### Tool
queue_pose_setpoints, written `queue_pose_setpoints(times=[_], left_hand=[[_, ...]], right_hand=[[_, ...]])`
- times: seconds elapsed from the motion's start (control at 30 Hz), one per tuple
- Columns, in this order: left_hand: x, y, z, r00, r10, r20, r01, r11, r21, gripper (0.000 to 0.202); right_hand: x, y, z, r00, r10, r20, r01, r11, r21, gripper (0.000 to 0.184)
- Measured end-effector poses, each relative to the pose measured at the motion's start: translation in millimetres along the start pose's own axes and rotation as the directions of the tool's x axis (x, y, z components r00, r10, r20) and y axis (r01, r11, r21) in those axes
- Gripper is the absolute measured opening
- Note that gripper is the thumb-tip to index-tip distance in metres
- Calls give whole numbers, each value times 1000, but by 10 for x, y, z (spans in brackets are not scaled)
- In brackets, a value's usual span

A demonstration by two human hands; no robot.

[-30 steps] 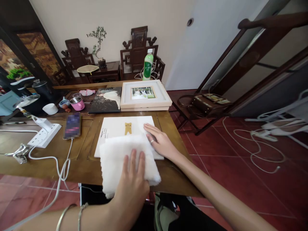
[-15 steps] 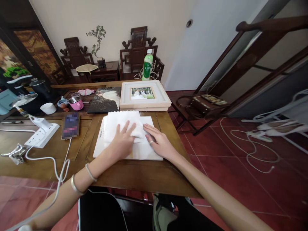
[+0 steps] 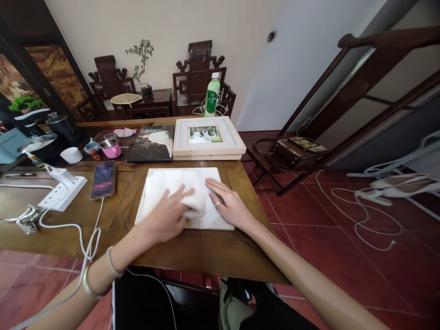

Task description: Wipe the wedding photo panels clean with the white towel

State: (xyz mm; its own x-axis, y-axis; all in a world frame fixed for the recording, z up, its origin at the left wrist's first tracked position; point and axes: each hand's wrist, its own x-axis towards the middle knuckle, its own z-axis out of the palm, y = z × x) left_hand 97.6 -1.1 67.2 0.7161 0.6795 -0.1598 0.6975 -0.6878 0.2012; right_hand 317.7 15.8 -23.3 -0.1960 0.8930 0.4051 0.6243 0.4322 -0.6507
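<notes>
White cloth, motion-blurred: lies on the white board.
Left hand: spread over the cloth; grip cannot be told.
Right hand: lies flat, fingers extended, at the board's three o'clock.
Table: strip runs to its edge at six o'clock.
Picture frame: one o'clock, narrow gap.
Phone: nine o'clock, well apart.

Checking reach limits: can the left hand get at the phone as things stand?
Probably yes: nothing seems to stand between the left hand, on the white cloth, and the phone, which lies uncovered; its cable trails from the near end.
</notes>
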Motion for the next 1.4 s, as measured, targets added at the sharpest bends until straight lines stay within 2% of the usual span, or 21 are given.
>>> queue_pose_setpoints(times=[0.1, 0.2, 0.27, 0.47, 0.57, 0.63, 0.73, 0.87, 0.97, 1.07, 1.23, 1.33, 1.4], left_hand=[[193, -299, -59, 999, -53, -9, 53, 998, -26, 49], [194, -386, -58, 998, -68, -18, 68, 998, 7, 51], [79, -297, -38, 999, -44, -12, 44, 999, 20, 51], [-476, 244, 48, 999, 20, 46, -21, 999, 26, 37], [-593, 300, 71, 998, 42, 48, -42, 999, 7, 36], [-553, 197, 59, 999, 19, 44, -18, 1000, -16, 44], [-350, -112, 4, 998, -47, 34, 48, 999, -23, 56], [-25, -553, -90, 992, -129, 17, 128, 990, 53, 50], [70, -678, -134, 986, -164, 27, 161, 983, 92, 45], [-38, -571, -120, 987, -153, 43, 148, 984, 93, 49], [-540, -231, -14, 991, -112, 69, 105, 990, 89, 46], [-828, -101, 33, 991, -78, 108, 69, 994, 88, 41], [-927, -52, 45, 991, -60, 118, 51, 995, 84, 41]], right_hand=[[-2, 7, 1, 1000, -4, -9, 5, 1000, 20, 42], [-4, 2, -1, 1000, -4, -14, 5, 1000, 29, 41], [-3, -7, -2, 1000, -5, -13, 6, 1000, 24, 41], [-4, -14, 2, 1000, -1, -13, 1, 1000, 8, 41], [-4, -8, 10, 1000, -4, -14, 4, 1000, 8, 41], [-5, -10, 14, 1000, -1, -12, 1, 1000, 3, 42], [-7, -16, 16, 1000, 1, -5, -1, 1000, -3, 43], [-10, -19, 14, 1000, 7, -6, -7, 1000, 4, 42], [-8, -16, 14, 1000, 7, -9, -6, 1000, 10, 42], [-7, -16, 13, 1000, 5, -10, -5, 1000, 5, 42], [-7, -20, 13, 1000, 6, -11, -6, 1000, 0, 42], [-8, -20, 20, 1000, 5, -13, -5, 1000, -4, 42], [-10, -20, 25, 1000, 7, -14, -7, 1000, -7, 42]])
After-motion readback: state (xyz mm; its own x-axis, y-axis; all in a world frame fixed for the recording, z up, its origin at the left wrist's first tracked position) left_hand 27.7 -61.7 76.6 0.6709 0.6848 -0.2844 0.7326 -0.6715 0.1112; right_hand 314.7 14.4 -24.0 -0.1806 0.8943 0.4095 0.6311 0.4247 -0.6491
